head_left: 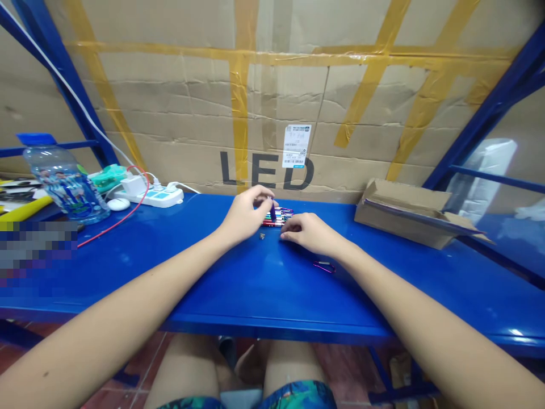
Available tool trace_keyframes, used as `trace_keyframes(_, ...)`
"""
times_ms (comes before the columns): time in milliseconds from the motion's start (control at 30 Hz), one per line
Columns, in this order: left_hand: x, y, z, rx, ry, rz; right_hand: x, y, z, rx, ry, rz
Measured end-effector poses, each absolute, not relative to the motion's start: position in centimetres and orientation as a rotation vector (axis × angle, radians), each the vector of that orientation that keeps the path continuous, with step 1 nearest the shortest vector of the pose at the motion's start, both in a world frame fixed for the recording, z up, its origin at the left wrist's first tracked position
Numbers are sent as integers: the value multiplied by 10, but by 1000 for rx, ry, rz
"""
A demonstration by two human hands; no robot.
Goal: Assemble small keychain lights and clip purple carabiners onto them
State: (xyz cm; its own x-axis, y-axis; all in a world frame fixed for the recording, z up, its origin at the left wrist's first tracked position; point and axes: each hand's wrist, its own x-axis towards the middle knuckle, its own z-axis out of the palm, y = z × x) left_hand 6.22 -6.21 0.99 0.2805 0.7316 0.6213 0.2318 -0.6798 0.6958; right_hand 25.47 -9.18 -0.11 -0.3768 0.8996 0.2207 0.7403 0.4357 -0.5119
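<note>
My left hand (pixel 249 213) pinches a small dark purple cylinder (pixel 273 211), held upright over the blue table (pixel 238 295). Beneath and behind it lies a group of several shiny coloured metal pieces (pixel 283 216), red, teal and purple, partly covered by both hands. My right hand (pixel 309 232) rests at their right front side with its fingers curled together; whatever is between the fingertips is too small to tell. A tiny brass-coloured piece (pixel 262 236) sits in front of my left hand. Near my right wrist lies a pink-purple carabiner (pixel 325 266).
An open cardboard box (pixel 400 216) stands at the right. On the left are a water bottle (pixel 68 182), a power strip (pixel 159 196), a white mouse-like object (pixel 118 204) and a red cable (pixel 123 220). A large taped carton (pixel 191 113) rises behind the table.
</note>
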Motion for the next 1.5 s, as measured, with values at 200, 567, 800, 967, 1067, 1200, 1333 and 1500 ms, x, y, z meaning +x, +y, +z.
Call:
trace_keyframes(200, 57, -53, 14, 1752, 774, 1473, 217, -92, -5, -1266, -2320, 341)
trace_keyframes(567, 57, -60, 13, 1885, 696, 1275, 242, -94, 6, -1275, -2162, 474)
trace_keyframes(800, 62, -59, 5, 2114, 754, 1182, 255, -93, 20, -1001, -1703, 688)
trace_keyframes(967, 63, -64, 5, 2214, 789, 1074, 250, -96, 14, -1016, -1747, 751)
trace_keyframes(1067, 63, -66, 2, 2182, 742, 1047, 252, -94, 13, -1017, -1778, 747)
trace_keyframes(1200, 63, -67, -1, 2251, 745, 1061, 255, -92, 13, -1078, -1858, 739)
trace_keyframes(1333, 64, -72, 2, 2429, 795, 1064, 258, -95, 14, -1139, -2048, 597)
trace_keyframes(1500, 69, -80, 9, 2501, 930, 998, 261, -99, 20, -1160, -2192, 319)
